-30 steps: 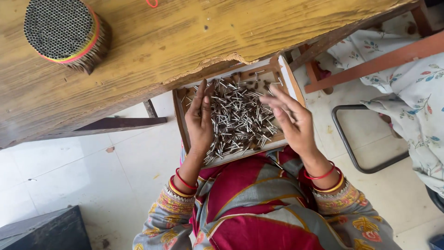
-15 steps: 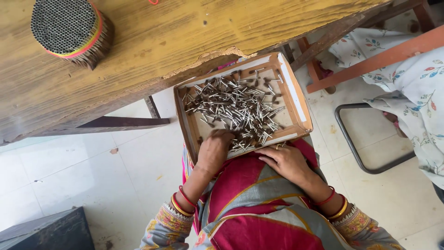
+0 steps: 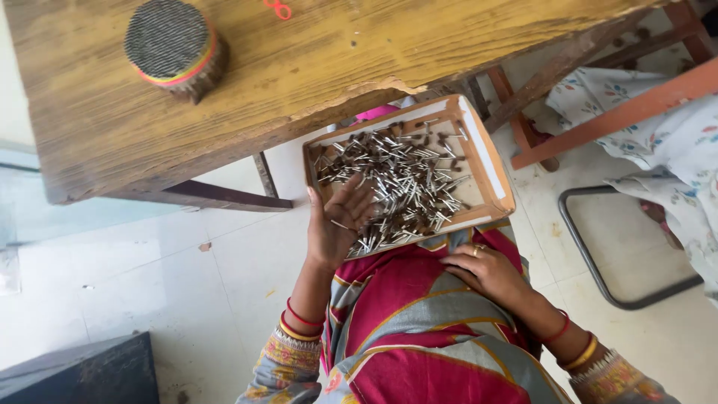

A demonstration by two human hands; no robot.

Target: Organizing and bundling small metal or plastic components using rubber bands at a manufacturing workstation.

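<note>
Magenta-and-grey cloth on the lap, right hand (image 3: 490, 273) resting flat and empty there. Left hand (image 3: 336, 224) lies palm up, open, one thin stick across it, at the shallow cardboard tray (image 3: 493, 176). Most silver-tipped sticks (image 3: 407, 183) are loose; one round bundle (image 3: 173, 46) stands on the wooden table (image 3: 359, 52).

Worn wooden table (image 3: 314, 67) bearing a round bundle of sticks (image 3: 173, 45) and red loop (image 3: 278, 9).

Soft even daylight, sharp, faint shadows
</note>
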